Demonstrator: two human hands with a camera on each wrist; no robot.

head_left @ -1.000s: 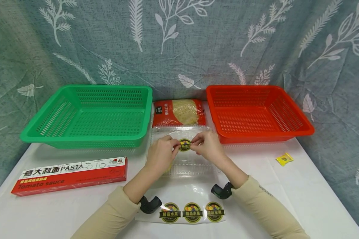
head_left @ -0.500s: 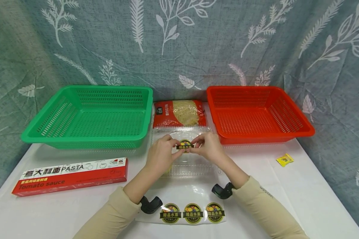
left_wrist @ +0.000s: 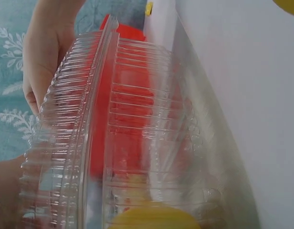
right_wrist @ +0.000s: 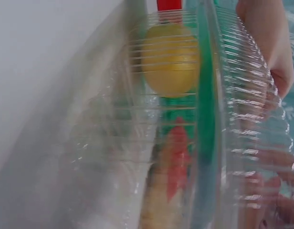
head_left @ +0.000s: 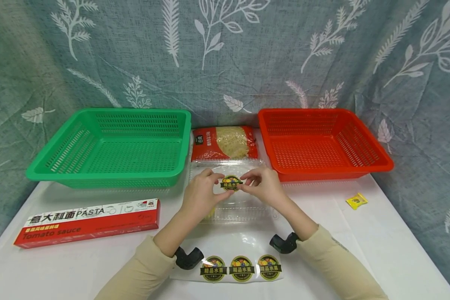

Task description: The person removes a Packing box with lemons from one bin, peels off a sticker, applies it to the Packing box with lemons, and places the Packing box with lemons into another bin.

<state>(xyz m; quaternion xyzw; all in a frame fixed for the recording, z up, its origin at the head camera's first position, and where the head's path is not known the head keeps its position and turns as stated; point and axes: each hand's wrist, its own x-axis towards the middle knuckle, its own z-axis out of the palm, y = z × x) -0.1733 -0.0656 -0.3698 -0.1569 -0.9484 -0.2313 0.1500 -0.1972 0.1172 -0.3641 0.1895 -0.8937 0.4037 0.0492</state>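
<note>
A round black-and-gold fruit sticker (head_left: 231,182) lies flat over the lid of a clear plastic clamshell box (head_left: 240,214) in the middle of the table. My left hand (head_left: 201,191) touches its lower left edge with the thumb, the index finger spread apart at the upper left. At its right edge is the thumb of my right hand (head_left: 263,186), with the index finger raised off the upper right. Neither hand pinches the sticker. Through the box wall in the right wrist view shows a yellow fruit (right_wrist: 170,59); its exact kind is unclear.
A green basket (head_left: 108,175) stands at left, a red basket (head_left: 330,171) at right. Between them lies a red pasta bag (head_left: 228,142). A pasta box (head_left: 90,223) is front left, a yellow sachet (head_left: 357,201) right. A sticker sheet (head_left: 255,246) lies nearest me.
Both hands pinched the sticker's sides a second ago. Their fingers have since spread apart, and the whole sticker face shows on the lid. My right wrist has shifted slightly right.
</note>
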